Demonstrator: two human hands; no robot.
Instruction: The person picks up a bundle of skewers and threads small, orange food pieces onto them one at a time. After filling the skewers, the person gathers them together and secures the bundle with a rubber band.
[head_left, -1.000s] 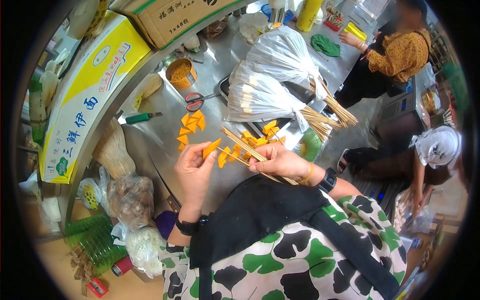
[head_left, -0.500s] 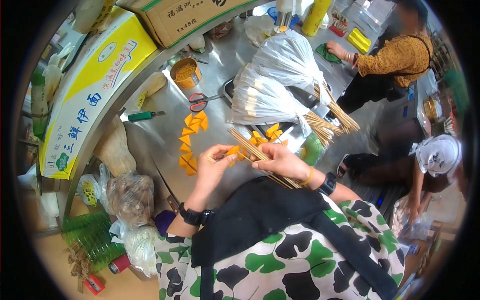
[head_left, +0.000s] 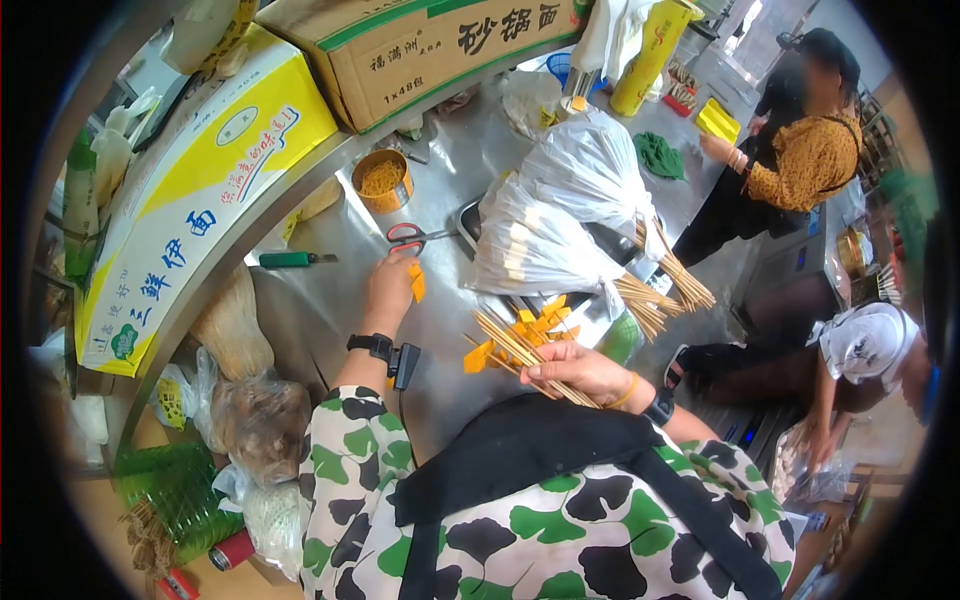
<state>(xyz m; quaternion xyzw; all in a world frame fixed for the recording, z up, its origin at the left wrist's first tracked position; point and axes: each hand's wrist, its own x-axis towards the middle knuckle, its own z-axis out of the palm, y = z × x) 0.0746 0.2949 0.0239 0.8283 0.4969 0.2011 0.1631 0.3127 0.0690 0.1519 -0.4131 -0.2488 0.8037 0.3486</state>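
My right hand (head_left: 588, 372) is closed round a bundle of thin wooden skewers (head_left: 512, 345). Orange pieces (head_left: 478, 357) are at the left side of the bundle, apparently on one skewer. Away to the left, my left hand (head_left: 388, 290) reaches over the metal table, touching or right beside some orange wedges (head_left: 417, 284); its fingertips are mostly hidden. More skewered orange pieces (head_left: 545, 320) lie on a tray beyond the bundle. Two white plastic bags (head_left: 540, 240) with skewer ends sticking out rest behind them.
Red-handled scissors (head_left: 406, 238), a tin (head_left: 383, 182) and a green-handled knife (head_left: 286, 259) lie past my left hand. Cartons (head_left: 190, 200) border the table at left. A co-worker (head_left: 815, 140) stands at the upper right near a green cloth (head_left: 658, 156); another person (head_left: 868, 340) bends at right.
My left hand has left the skewers and moved up and left to the orange wedges. My right hand still holds the bundle. The co-worker's hand has moved off the green cloth. The view has shifted.
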